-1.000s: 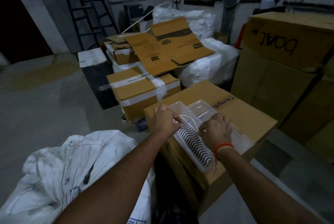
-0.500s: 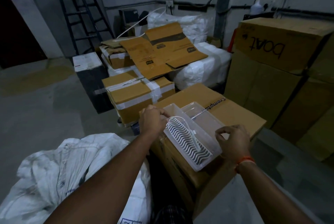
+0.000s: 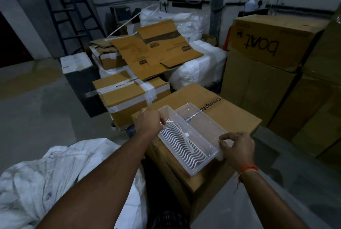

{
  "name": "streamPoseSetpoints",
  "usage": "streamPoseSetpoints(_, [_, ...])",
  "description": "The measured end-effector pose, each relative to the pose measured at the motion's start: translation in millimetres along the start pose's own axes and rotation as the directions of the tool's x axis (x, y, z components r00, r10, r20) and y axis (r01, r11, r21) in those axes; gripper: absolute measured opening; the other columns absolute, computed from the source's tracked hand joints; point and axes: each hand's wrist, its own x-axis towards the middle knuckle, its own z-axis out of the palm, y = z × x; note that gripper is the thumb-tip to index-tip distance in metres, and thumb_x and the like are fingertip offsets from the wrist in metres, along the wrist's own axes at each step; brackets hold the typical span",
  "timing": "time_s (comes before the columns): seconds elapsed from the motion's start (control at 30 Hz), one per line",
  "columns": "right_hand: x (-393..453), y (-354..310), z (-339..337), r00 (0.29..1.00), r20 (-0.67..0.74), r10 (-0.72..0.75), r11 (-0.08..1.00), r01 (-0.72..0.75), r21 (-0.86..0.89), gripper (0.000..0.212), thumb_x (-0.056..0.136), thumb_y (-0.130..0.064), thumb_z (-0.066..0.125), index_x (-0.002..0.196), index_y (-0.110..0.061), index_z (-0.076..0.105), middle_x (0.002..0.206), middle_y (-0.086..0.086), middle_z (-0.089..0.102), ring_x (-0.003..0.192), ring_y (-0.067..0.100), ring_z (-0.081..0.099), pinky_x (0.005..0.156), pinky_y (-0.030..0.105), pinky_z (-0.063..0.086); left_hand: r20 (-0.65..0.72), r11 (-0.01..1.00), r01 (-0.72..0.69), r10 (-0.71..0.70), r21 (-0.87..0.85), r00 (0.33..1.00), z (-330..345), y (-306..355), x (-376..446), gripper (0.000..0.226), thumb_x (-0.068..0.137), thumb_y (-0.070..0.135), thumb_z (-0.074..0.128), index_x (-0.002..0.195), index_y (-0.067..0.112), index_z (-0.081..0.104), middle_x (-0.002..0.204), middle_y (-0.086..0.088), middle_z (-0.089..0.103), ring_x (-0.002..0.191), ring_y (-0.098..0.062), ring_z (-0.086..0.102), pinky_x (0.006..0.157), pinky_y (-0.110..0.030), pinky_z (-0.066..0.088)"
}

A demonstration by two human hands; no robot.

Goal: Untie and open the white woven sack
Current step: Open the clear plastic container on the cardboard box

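The white woven sack [image 3: 46, 173] lies crumpled on the floor at the lower left, under my left forearm, and neither hand touches it. A clear plastic tray [image 3: 206, 136] holding a white wavy rack [image 3: 182, 145] rests on a cardboard box [image 3: 230, 114] in front of me. My left hand [image 3: 150, 121] grips the tray's far left corner by the rack's end. My right hand [image 3: 237, 148] pinches the tray's near right edge. A second clear tray [image 3: 191, 110] lies against the first on its far side.
A taped carton [image 3: 129, 95] and flattened cardboard [image 3: 156, 53] sit beyond the box, with white wrapped bundles [image 3: 199, 68] behind. Tall stacked cartons [image 3: 267, 44] wall off the right. A black box [image 3: 81, 81] and a ladder [image 3: 60, 16] stand at the back left. Bare concrete floor spreads to the left.
My right hand left the middle of the rack and moved right to the tray's near right edge. The left hand kept its grip on the far corner.
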Motion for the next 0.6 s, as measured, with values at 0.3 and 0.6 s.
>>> streamPoseSetpoints(0.3, [3.5,17.7,8.0,0.949,-0.062,0.308,0.938,-0.292,0.188,0.023,0.076,-0.031,0.084,0.085,-0.040,0.065,0.133,0.008,0.042,0.111,0.026,0.052,0.097,0.040,0.052,-0.096,0.986,-0.137,0.128,-0.098,0.987,6.2,7.4,-3.3,0.016,0.085,0.042,0.084,0.100,0.038,0.081,0.125,0.005,0.068,0.123,-0.023,0.054,0.092,-0.036,0.050])
streamPoseSetpoints(0.6, [1.0,25.3,10.7,0.909,-0.035,0.416,0.826,-0.362,0.431,0.016,0.080,-0.009,0.080,0.083,-0.021,0.070,0.089,-0.003,0.068,0.084,0.015,0.062,0.078,0.030,0.052,-0.086,0.946,-0.220,0.205,-0.237,0.975,-7.4,14.2,-12.3,0.017,0.089,0.031,0.082,0.106,0.030,0.082,0.132,0.001,0.067,0.123,-0.019,0.063,0.103,-0.035,0.054])
